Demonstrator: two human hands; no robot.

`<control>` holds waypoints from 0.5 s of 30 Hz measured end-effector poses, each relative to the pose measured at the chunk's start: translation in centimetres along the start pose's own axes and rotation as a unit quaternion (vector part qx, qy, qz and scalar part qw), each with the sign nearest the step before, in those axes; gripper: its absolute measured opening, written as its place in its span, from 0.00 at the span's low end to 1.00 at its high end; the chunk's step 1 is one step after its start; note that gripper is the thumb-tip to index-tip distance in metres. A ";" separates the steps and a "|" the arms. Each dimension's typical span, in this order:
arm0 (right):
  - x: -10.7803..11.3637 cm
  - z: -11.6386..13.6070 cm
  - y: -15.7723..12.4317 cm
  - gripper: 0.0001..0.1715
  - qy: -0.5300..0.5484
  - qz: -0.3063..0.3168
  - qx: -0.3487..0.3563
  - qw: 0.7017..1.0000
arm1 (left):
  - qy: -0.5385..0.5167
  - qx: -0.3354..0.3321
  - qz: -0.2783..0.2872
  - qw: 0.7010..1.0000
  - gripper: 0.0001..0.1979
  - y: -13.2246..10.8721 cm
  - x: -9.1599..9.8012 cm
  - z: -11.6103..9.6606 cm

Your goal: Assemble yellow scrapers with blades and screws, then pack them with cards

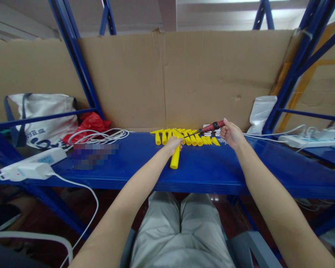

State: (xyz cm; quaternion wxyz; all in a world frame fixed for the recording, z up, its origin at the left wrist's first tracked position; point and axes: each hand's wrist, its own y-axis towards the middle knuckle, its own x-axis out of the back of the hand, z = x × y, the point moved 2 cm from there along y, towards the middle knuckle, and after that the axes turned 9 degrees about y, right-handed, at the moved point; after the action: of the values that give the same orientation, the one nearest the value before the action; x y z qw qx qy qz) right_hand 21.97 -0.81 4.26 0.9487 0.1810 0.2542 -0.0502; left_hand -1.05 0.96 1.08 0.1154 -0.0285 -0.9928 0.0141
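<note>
My left hand (pixel 173 145) is closed around a yellow plastic piece (pixel 175 159) with a round tubular handle that points down toward me. The upper part of this piece is partly hidden by my fingers. In my right hand (pixel 231 133) is a screwdriver (pixel 212 127) with a red and black handle, held near its butt end. Its dark shaft slants left and down to the yellow piece by my left hand; I cannot tell exactly where the tip sits. Behind my hands lies a row of several similar yellow pieces (pixel 194 140), with smaller yellow parts (pixel 209 140) at its right end.
The blue shelf table (pixel 145 163) backs onto a cardboard panel (pixel 123 78). On the left are a cloth bag (pixel 48 111), a red plastic bag (pixel 91 124), coiled white cable (pixel 106 135) and a power strip (pixel 35 163). Another power strip (pixel 309 140) lies right, near a white pouch (pixel 262 113).
</note>
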 end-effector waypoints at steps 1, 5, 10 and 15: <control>0.1 0.0 0.1 0.24 0.000 -0.010 -0.010 1.000 | -0.001 -0.001 0.000 1.000 0.09 0.0 0.0 0.0; 0.4 -0.2 0.3 0.22 -0.002 -0.014 -0.034 0.999 | -0.003 -0.003 -0.002 1.000 0.09 0.1 -0.1 0.1; 0.3 -0.1 0.2 0.18 -0.004 0.015 -0.026 1.000 | -0.007 -0.003 -0.002 1.000 0.09 0.1 0.0 0.1; -0.3 0.3 -0.2 0.15 0.002 0.046 -0.016 0.999 | -0.006 0.001 -0.002 1.000 0.10 0.0 0.0 0.0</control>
State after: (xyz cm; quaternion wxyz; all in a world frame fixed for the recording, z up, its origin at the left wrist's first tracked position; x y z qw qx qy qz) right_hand 21.83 -1.13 4.53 0.9522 0.1773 0.2487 -0.0021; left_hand -1.07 0.98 1.04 0.1091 -0.0260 -0.9936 0.0147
